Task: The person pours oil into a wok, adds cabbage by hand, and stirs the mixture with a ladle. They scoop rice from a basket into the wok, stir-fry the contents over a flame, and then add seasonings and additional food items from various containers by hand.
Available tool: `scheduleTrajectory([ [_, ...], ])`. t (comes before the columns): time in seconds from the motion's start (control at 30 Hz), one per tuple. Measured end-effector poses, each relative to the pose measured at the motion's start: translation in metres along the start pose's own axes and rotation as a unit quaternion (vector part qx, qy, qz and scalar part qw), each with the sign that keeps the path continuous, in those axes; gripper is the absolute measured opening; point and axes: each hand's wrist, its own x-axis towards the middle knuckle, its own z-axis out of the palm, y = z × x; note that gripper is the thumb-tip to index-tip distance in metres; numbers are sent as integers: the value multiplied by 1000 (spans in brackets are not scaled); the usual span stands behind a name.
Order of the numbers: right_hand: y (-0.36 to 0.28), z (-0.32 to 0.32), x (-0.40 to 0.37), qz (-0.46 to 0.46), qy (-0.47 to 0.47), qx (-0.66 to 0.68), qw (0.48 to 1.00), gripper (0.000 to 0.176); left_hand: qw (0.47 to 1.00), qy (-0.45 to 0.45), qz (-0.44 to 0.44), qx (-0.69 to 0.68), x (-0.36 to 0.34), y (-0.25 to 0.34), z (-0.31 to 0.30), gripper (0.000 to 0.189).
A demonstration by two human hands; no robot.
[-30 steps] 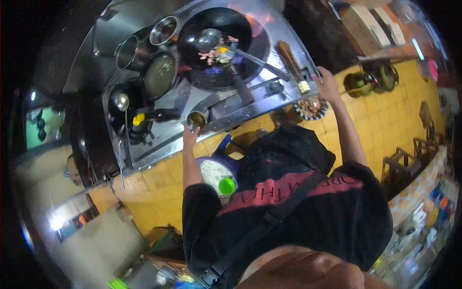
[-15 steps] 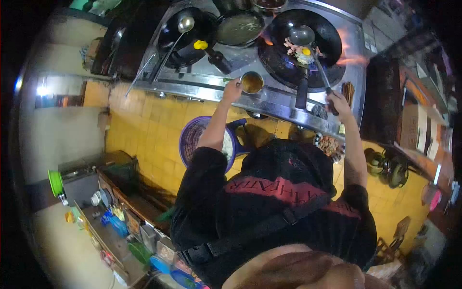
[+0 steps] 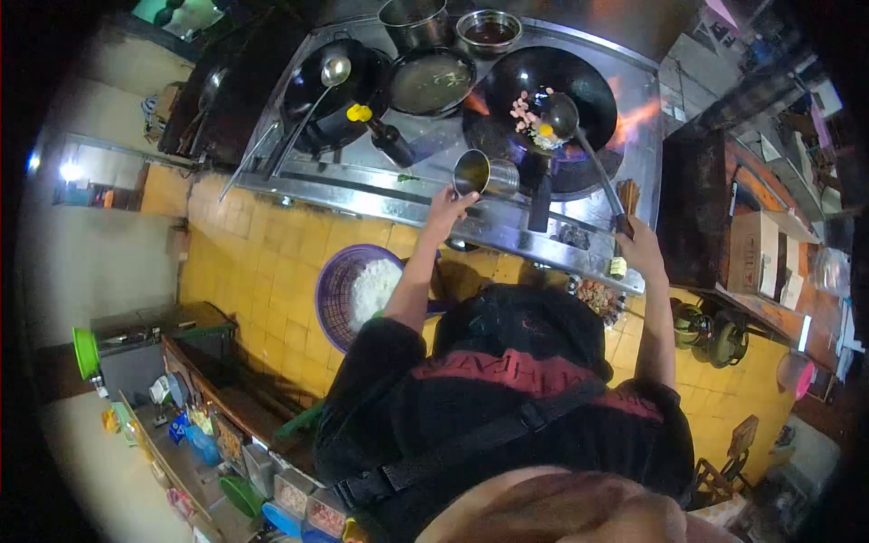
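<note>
Over the front part of the shiny stainless-steel stove (image 3: 348,188), in the head view, the left hand (image 3: 450,214) has its fingers clamped on a cylindrical, silvery metal cup (image 3: 502,177), tilted with its mouth toward the left. It looks stiff and fairly light, perhaps slippery if oily; the wall near the rim offers a sound hold. The right hand (image 3: 641,246) has its fingers wrapped around the dark grip of a long-handled metal ladle (image 3: 595,163), probably rigid and bowl-heavy, best held there, away from the flames (image 3: 636,124). Its bowl lies within the round black wok (image 3: 593,83), beside small pink pieces (image 3: 522,113) and a yellow yolk (image 3: 546,131).
</note>
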Motion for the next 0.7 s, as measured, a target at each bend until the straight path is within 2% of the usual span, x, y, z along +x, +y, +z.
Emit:
scheduleTrajectory([
  [0.07,-3,-5,-2,16,3,-12,1000,30,991,116,-60,-4,4,1,8,30],
  [0.1,-6,-7,-1,10,13,-22,1000,31,984,163,-48,49,7,12,17,32],
  [0.13,-9,-9,0,4,24,-32,999,32,985,159,-46,51,16,10,17,32],
  [0.17,-14,-4,2,21,43,-71,996,33,966,186,76,165,25,14,16,36],
  [0.2,-18,-5,1,21,48,-71,996,33,918,210,198,272,34,18,15,40],
  [0.27,-28,-14,-6,37,84,-53,994,35,906,208,221,295,59,34,13,41],
  [0.3,-22,-28,-12,-4,66,-25,997,38,874,208,265,351,71,44,11,39],
  [0.33,-18,-42,-19,-3,68,-22,997,38,837,206,306,405,79,50,11,36],
  [0.4,-19,-69,-31,9,-25,28,999,41,827,196,306,429,83,90,26,29],
  [0.5,-1,-68,-42,12,-49,1,999,40,755,193,299,551,115,122,37,24],
  [0.53,-1,-61,-40,15,-42,3,999,40,753,189,305,552,128,129,42,24],
  [0.67,-10,8,-19,79,69,-144,984,37,716,165,329,594,166,150,69,31],
  [0.7,-13,17,-14,51,100,-117,987,33,677,140,366,623,172,156,77,34],
])
